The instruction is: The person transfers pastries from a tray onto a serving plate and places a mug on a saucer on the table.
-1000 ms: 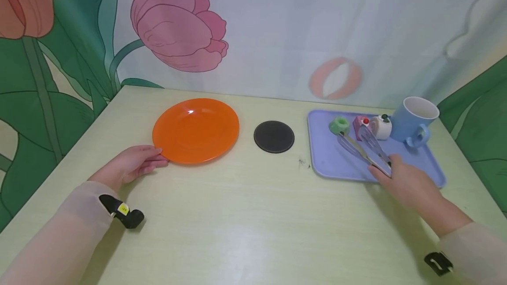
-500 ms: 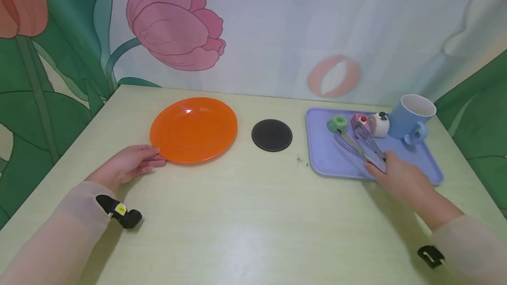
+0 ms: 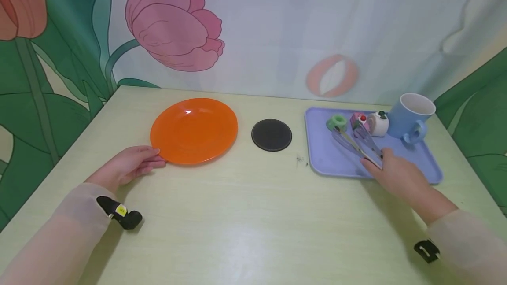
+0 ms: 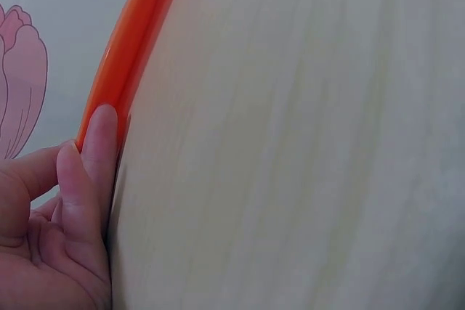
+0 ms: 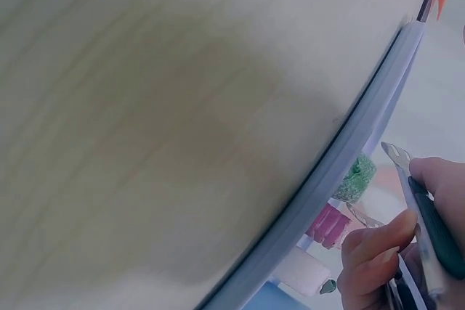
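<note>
At the left of the head view, my left hand point(image 3: 128, 166) pinches the near-left rim of an orange plate point(image 3: 194, 131). The left wrist view has fingertips point(image 4: 102, 125) against the plate's edge. My right hand point(image 3: 402, 181) grips metal tongs point(image 3: 359, 148), their two arms spread apart over a lavender tray point(image 3: 328, 161). One tong tip overlaps a green ring-shaped toy doughnut point(image 3: 337, 122); the other is by a pink toy cake slice point(image 3: 356, 120) with a red topping. Nothing shows between the tips. Beside the slice sits a white toy cake roll point(image 3: 379, 124).
A light blue mug point(image 3: 409, 117) stands at the tray's back right corner, its handle toward me. Between plate and tray lies a round black coaster point(image 3: 271, 135). A flower-printed cloth point(image 3: 269, 34) hangs behind the table point(image 3: 237, 214).
The head view has shifted slightly. My right hand with the tongs has moved a little left and away from me over the tray. My left hand stays at the plate's rim.
</note>
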Demonstrator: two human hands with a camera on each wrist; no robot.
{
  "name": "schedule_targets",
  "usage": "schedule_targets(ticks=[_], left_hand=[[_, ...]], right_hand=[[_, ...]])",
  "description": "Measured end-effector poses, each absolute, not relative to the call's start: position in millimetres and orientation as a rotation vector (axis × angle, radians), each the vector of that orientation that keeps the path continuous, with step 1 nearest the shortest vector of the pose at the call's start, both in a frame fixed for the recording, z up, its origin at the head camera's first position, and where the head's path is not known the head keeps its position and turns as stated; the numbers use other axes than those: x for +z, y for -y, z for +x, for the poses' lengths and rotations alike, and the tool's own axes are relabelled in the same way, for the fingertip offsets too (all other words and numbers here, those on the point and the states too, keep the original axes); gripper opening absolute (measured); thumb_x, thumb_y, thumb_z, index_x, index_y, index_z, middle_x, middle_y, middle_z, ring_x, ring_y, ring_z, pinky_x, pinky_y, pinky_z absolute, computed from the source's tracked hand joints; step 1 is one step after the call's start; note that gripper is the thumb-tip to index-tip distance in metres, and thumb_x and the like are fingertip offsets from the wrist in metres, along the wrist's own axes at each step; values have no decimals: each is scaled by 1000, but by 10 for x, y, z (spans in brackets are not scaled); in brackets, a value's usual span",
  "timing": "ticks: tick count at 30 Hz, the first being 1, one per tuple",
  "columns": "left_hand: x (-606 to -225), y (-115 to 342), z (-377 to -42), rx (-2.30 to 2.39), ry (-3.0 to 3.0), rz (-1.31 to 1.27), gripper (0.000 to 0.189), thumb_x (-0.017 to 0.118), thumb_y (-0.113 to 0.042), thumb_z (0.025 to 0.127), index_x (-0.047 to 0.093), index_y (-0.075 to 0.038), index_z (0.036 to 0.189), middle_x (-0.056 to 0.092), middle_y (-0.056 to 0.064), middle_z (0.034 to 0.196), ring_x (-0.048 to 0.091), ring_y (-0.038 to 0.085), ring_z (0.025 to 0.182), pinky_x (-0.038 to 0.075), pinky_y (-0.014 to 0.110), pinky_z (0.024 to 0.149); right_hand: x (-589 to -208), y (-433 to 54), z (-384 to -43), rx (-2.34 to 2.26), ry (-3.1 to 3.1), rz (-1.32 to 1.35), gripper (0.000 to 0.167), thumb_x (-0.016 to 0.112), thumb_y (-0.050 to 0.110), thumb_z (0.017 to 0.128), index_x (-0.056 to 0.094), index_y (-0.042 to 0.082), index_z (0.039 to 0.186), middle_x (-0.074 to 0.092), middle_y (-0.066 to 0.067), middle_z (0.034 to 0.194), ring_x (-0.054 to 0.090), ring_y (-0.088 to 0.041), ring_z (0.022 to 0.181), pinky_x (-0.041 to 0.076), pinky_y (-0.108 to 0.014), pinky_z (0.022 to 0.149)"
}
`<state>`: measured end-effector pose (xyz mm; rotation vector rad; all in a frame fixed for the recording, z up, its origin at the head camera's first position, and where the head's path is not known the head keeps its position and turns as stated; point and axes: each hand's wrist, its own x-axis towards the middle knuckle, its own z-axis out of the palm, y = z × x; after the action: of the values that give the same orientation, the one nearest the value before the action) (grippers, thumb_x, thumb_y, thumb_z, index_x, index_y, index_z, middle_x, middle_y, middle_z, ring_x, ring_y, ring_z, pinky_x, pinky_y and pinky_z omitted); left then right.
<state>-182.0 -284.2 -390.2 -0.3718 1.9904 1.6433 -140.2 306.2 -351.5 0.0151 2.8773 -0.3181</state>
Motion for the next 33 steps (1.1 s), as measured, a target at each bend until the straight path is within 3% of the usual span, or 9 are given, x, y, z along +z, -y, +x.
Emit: schedule_targets(ticks=[16,23,33], left_hand=[[-3913,2835,-1821,1617,-2019,-397,64,48,-32,98,21,0,146,69,-2,95,66,9,91,49,16,75],[-3921,2842,-1832,1609,-2025,-404,65,48,-33,97,20,-1,146,69,0,97,66,10,93,49,17,75],[-3916,2837,-1825,1620,-2027,-388,62,48,-32,98,24,1,144,69,-2,94,67,9,90,50,16,71]], right_hand=[[-3500,-3060,-1513,-344,-2842,-4,93,31,65,91,24,-21,128,50,-32,100,51,-34,74,42,-39,58],[-3500,-3041,-1539,-316,-2812,23,97,30,67,90,22,-22,130,48,-36,107,51,-36,77,43,-44,62],[-3505,-3026,-1564,-314,-2841,-23,90,32,63,91,28,-21,123,52,-29,93,51,-35,74,43,-44,61]])
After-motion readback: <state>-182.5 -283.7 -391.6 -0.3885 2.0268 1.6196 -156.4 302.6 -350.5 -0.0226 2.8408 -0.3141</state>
